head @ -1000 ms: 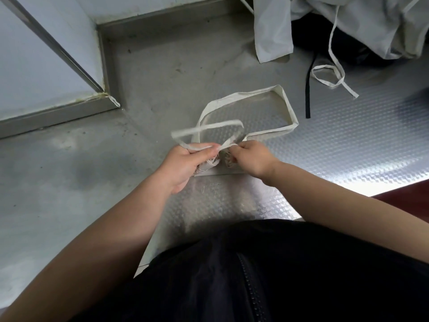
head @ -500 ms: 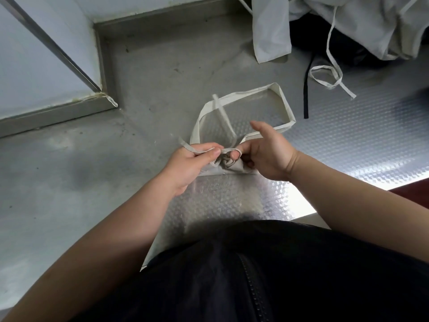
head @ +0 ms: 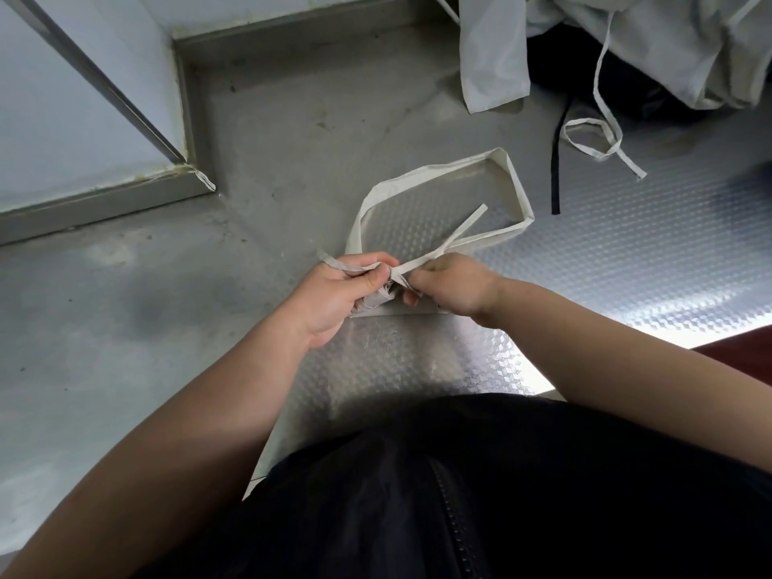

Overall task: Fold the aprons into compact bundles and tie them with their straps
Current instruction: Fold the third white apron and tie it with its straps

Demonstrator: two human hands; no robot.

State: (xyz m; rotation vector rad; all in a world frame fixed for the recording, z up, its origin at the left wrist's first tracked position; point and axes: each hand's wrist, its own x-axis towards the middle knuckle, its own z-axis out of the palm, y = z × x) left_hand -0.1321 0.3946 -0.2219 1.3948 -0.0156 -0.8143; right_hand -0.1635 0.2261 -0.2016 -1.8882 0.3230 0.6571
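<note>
The steel table (head: 167,328), smooth on its left half and embossed on its right, runs up to a pale wall (head: 62,119) at the far left corner. Near the middle lies the folded apron bundle (head: 378,305), mostly hidden under both hands. The left hand (head: 334,294) is curled round the left strap end (head: 334,262). The right hand (head: 455,286) pinches the right strap end (head: 463,227), which slants toward the far edge. The bundle's wide loop (head: 518,190) lies flat just beyond the hands. At the far right corner sits a heap of loose aprons (head: 668,43). A white tie (head: 601,148) and a black strap (head: 555,169) trail from it, well apart from the bundle.
</note>
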